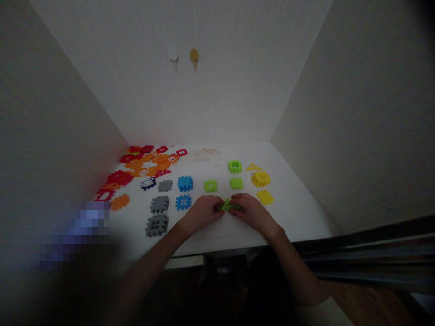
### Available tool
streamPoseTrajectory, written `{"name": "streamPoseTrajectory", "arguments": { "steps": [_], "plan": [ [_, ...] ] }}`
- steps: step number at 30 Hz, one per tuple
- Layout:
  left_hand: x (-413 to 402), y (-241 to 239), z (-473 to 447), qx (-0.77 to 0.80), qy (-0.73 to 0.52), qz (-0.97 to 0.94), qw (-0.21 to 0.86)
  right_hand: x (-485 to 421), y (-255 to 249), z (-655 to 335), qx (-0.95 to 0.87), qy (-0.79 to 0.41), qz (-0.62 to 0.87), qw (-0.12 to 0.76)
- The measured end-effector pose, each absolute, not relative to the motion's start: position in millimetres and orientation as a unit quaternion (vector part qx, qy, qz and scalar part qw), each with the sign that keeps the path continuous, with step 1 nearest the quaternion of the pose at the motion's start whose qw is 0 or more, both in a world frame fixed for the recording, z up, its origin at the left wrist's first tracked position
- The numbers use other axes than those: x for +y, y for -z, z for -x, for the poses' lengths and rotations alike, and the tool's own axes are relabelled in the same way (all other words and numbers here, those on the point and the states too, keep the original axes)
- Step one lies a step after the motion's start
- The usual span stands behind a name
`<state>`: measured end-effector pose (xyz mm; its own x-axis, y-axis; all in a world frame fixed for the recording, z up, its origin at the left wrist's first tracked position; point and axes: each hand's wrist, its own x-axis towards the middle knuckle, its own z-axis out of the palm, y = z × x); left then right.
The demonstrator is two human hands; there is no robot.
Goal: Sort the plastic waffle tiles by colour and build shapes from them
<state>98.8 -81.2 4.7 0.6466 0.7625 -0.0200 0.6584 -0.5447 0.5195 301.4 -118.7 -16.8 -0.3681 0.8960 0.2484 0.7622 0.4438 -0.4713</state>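
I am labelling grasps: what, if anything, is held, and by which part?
The left hand and right hand hold green plastic by its opposite sides; one piece or several, I cannot tell.

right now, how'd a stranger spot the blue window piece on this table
On the white table, look just left of the left hand. There, the blue window piece lies flat, nearer the camera than a taller blue stack; its cross-barred opening sets it apart from that stack's solid top.

Green plastic between left hand and right hand
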Motion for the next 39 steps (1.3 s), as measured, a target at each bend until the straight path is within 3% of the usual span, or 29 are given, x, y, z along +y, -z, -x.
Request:
{"name": "streamPoseTrajectory", "arguments": {
  "steps": [16,26,34,39],
  "plan": [
    [-76.4,12.4,-141.2,0.39,-0.14,-0.898,0.146,-131.5,19.9,-327.1,-0.761,0.027,0.616,0.2],
    [20.0,-24.8,-153.4,0.354,-0.226,-0.9,0.113,-156.9,39.7,-329.8,-0.69,0.061,0.617,0.373],
    [97.4,-20.2,-187.2,0.306,-0.045,-0.943,0.123,-157.3,33.6,-328.2,-0.696,0.023,0.619,0.363],
    [109.4,-21.5,-184.0,0.299,-0.036,-0.945,0.131,-155.6,34.9,-329.7,-0.697,0.013,0.616,0.366]
  ]
}}
